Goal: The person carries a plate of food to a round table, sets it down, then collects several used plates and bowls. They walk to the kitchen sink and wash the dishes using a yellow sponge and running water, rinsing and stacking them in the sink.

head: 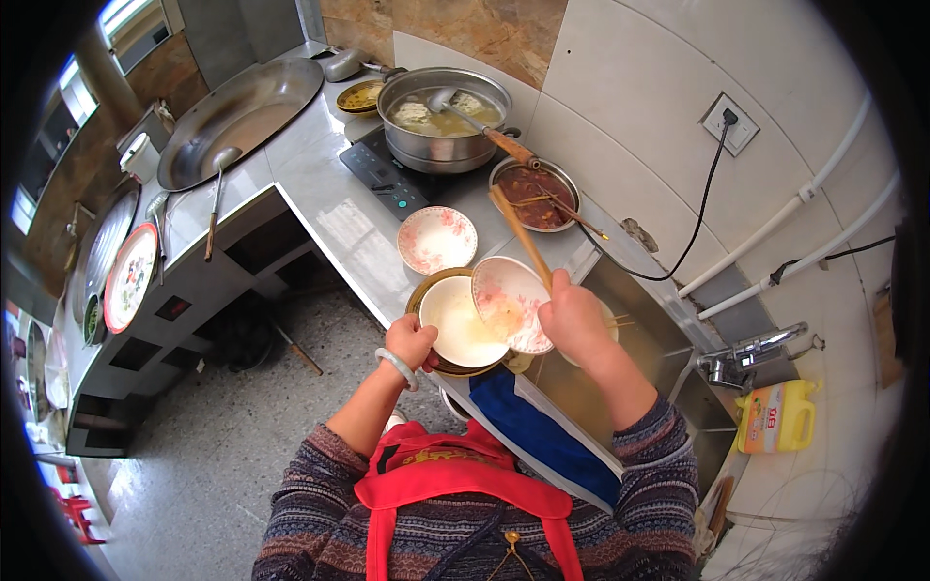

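Note:
My left hand (pixel 412 341), with a pale bangle at the wrist, grips the near left rim of a white bowl (pixel 454 319) and the yellow-brown dish (pixel 416 299) under it. In my right hand (pixel 577 312) are a tilted pink-flowered bowl (pixel 527 287) and a wooden stick or handle (pixel 524 236) that points up and left. The tilted bowl overlaps the white bowl's right side; pale liquid shows in both. Behind them another pink-flowered bowl (pixel 437 238) rests on the counter. A metal bowl of red sauce (pixel 530 190) with chopsticks stands beyond my right hand.
A steel pot (pixel 439 152) with a ladle stands on an induction cooker (pixel 381 178). To the right is a sink (pixel 647 363) holding cloudy water, with a faucet (pixel 752 348) and a yellow detergent jug (pixel 777 417). A blue cloth (pixel 541 428) hangs over its near edge. A large wok (pixel 247 120) sits at the left.

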The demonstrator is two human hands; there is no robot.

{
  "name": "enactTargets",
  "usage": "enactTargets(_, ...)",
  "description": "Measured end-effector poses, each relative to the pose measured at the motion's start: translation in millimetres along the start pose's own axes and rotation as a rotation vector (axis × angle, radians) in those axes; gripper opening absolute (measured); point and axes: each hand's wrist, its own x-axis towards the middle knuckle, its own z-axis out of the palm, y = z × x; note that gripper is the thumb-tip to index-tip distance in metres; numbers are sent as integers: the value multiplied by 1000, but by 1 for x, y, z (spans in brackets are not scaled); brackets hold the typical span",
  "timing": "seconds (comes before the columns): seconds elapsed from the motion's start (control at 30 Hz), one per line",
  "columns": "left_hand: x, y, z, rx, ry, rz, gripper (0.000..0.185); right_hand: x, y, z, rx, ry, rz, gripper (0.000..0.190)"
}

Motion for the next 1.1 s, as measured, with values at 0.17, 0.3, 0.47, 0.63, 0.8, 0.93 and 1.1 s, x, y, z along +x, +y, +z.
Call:
enactTargets(0.17, 4, -4, -7, -47, -23, -23, 18, -29, 20, 5, 51, 279, 1, 30)
enactTargets(0.3, 7, -5, -17, -104, -35, 46, 20, -69, 97, 12, 126, 318, 350, 32)
enactTargets(0.47, 9, 6, -23, -185, -102, 41, 19, -143, 206, 69, 94, 202, 739, 26)
enactTargets(0.63, 14, 23, -20, -157, -136, -28, 19, -184, 258, 120, 211, -153, 1055, 33)
enactTargets(0.8, 9, 19, -2, -221, -147, -125, 18, -171, 215, 101, -368, -188, 721, 45)
enactTargets(0.93, 1, 10, 22, -283, -159, -100, 19, -94, 130, 69, 920, -106, 409, 56)
enactTargets(1.1, -10, -4, 52, -348, -263, -163, 18, -42, 32, 59, 1257, -232, 599, 35)
